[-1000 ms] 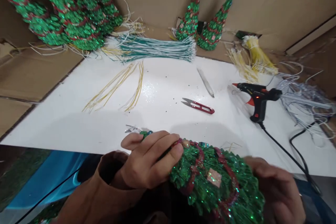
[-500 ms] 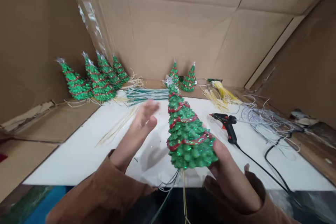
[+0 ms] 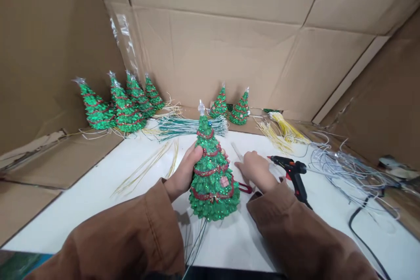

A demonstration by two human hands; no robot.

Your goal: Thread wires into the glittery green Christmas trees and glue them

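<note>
A green glitter tree (image 3: 212, 175) with red garland and a silver top stands upright above the white board (image 3: 98, 192), thin wires trailing from its base. My left hand (image 3: 183, 170) is closed round the tree's left side and holds it. My right hand (image 3: 256, 170) is just right of the tree, fingers stretched toward it, over red snips (image 3: 244, 188) that are partly hidden. It holds nothing that I can see.
Several finished trees (image 3: 118, 105) stand at the back left, two more (image 3: 231, 107) at the back centre. Green wires (image 3: 183, 126), yellow wires (image 3: 282, 131) and grey wires (image 3: 344, 166) lie about. A black glue gun (image 3: 293, 170) lies on the right. Cardboard walls surround the board.
The tree passed from my right hand to my left hand and sits lower and farther forward. My right hand let go and moved beside it. The view tilted up earlier.
</note>
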